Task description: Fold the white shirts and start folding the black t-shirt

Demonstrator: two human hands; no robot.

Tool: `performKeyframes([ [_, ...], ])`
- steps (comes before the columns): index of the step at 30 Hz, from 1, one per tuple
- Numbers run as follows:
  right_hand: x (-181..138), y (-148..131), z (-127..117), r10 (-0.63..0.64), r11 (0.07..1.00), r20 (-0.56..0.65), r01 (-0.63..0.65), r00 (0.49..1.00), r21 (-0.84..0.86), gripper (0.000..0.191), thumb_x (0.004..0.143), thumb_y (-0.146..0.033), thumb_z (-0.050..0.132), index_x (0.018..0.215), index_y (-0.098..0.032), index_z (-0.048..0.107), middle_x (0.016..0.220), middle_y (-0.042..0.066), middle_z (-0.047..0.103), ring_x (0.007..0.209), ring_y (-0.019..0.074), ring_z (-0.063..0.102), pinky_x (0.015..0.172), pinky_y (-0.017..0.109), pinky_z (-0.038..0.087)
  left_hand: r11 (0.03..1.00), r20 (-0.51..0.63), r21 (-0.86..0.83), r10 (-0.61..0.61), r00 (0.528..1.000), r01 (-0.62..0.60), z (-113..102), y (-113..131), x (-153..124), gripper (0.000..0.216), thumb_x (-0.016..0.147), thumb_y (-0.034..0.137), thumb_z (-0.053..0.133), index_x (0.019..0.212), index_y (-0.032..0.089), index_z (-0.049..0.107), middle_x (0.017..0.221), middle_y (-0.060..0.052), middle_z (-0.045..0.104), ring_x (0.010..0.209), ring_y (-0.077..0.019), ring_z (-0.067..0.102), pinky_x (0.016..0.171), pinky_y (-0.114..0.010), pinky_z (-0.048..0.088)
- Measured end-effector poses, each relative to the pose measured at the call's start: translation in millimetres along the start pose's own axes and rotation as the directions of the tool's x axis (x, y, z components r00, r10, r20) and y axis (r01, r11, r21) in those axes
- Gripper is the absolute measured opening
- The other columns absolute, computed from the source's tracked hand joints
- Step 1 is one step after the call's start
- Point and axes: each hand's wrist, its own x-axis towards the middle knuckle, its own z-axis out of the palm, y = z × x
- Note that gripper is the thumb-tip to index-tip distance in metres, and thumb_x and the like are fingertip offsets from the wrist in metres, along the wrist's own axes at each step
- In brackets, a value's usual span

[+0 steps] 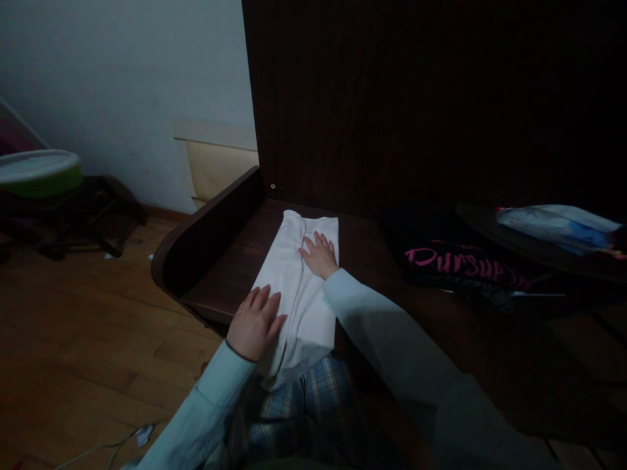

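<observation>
A white cloth (304,307), folded into a long strip, lies on the dark wooden shelf (245,251). Its near end hangs over the front edge towards my lap, and a fold runs along its length. My left hand (255,323) rests on the cloth's near left part, fingers spread. Farther up, my right hand (319,256) lies on the right side of the cloth near its far end, with fingers stretched apart. Neither hand grips the fabric; both palms face down. Whether the cloth is a garment cannot be made out.
A dark raised side board (210,222) borders the shelf on the left, and a tall dark panel (392,98) stands behind. To the right lie black fabric with pink lettering (455,261) and a plastic package (558,228). A green tub (44,176) stands far left; a cable (98,449) lies on the floor.
</observation>
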Motion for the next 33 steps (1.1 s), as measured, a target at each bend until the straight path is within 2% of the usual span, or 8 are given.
performKeyframes([
  [6, 19, 24, 0, -0.063, 0.997, 0.083, 0.066, 0.995, -0.033, 0.059, 0.088, -0.051, 0.02, 0.138, -0.018, 0.024, 0.146, 0.01, 0.017, 0.134, 0.0238, 0.013, 0.106, 0.042, 0.013, 1.0, 0.16, -0.012, 0.025, 0.987, -0.023, -4, 3, 25, 0.035, 0.083, 0.044, 0.044, 0.109, 0.024, 0.058, 0.113, -0.007, 0.057, 0.099, -0.0236, 0.049, 0.082, -0.036, 0.045],
  [11, 32, 38, -3, -0.058, 0.997, 0.087, 0.062, 0.995, -0.043, 0.077, 0.08, -0.066, 0.023, 0.14, -0.018, 0.016, 0.146, 0.013, 0.015, 0.134, 0.0273, 0.01, 0.105, 0.045, 0.011, 0.999, 0.302, 0.017, 0.023, 0.953, -0.03, -12, 2, 71, 0.032, 0.084, 0.043, 0.042, 0.093, 0.021, 0.064, 0.097, -0.006, 0.062, 0.088, -0.0213, 0.055, 0.077, -0.032, 0.046],
  [14, 40, 41, -4, -0.046, 0.997, 0.084, 0.051, 0.995, -0.056, 0.073, 0.081, -0.064, 0.024, 0.14, -0.022, 0.016, 0.146, 0.012, 0.015, 0.134, 0.0283, 0.011, 0.105, 0.047, 0.012, 0.998, 0.266, 0.0, 0.068, 0.961, -0.071, 2, -7, 103, 0.034, 0.085, 0.042, 0.042, 0.103, 0.02, 0.06, 0.109, -0.007, 0.059, 0.099, -0.0223, 0.053, 0.084, -0.034, 0.044],
  [17, 49, 45, -4, -0.073, 0.996, 0.076, 0.077, 0.994, -0.05, 0.066, 0.084, -0.059, 0.027, 0.139, -0.025, 0.018, 0.146, 0.011, 0.017, 0.133, 0.0273, 0.013, 0.104, 0.046, 0.014, 0.987, 0.218, -0.068, 0.157, 0.963, -0.146, 27, -17, 124, 0.042, 0.086, 0.04, 0.039, 0.125, 0.022, 0.045, 0.134, -0.006, 0.042, 0.121, -0.0225, 0.039, 0.096, -0.037, 0.036],
  [20, 59, 53, -4, -0.106, 0.994, 0.039, 0.108, 0.994, -0.031, 0.062, 0.085, -0.053, 0.03, 0.138, -0.022, 0.021, 0.144, 0.011, 0.023, 0.132, 0.0255, 0.018, 0.104, 0.044, 0.016, 0.982, 0.247, -0.083, 0.185, 0.951, -0.169, 45, -26, 134, 0.046, 0.088, 0.041, 0.032, 0.13, 0.024, 0.038, 0.141, -0.006, 0.032, 0.129, -0.0226, 0.027, 0.101, -0.042, 0.028],
  [25, 66, 59, -5, -0.135, 0.99, -0.206, 0.139, 0.969, 0.004, 0.057, 0.086, -0.041, 0.035, 0.131, -0.007, 0.034, 0.132, 0.016, 0.041, 0.122, 0.0246, 0.034, 0.1, 0.037, 0.024, 0.985, 0.283, -0.086, 0.17, 0.944, -0.152, 50, -35, 142, 0.048, 0.088, 0.045, 0.03, 0.133, 0.027, 0.034, 0.143, -0.004, 0.029, 0.131, -0.0207, 0.023, 0.103, -0.044, 0.023],
  [29, 60, 59, -13, -0.027, 0.996, -0.392, 0.06, 0.92, 0.073, 0.044, 0.089, -0.027, 0.026, 0.125, -0.009, 0.041, 0.122, 0.015, 0.049, 0.113, 0.0239, 0.042, 0.095, 0.036, 0.031, 0.985, 0.259, -0.097, 0.162, 0.952, -0.141, 51, -37, 145, 0.049, 0.087, 0.047, 0.03, 0.133, 0.029, 0.034, 0.143, -0.003, 0.028, 0.132, -0.0196, 0.022, 0.104, -0.043, 0.021],
  [33, 45, 58, -15, 0.017, 0.995, -0.286, 0.012, 0.958, 0.098, 0.047, 0.087, -0.028, 0.031, 0.13, -0.011, 0.036, 0.127, 0.013, 0.046, 0.115, 0.0235, 0.041, 0.095, 0.036, 0.032, 0.984, 0.26, -0.109, 0.167, 0.951, -0.143, 53, -38, 144, 0.05, 0.087, 0.046, 0.03, 0.132, 0.027, 0.035, 0.143, -0.004, 0.028, 0.131, -0.0206, 0.022, 0.103, -0.044, 0.022],
])
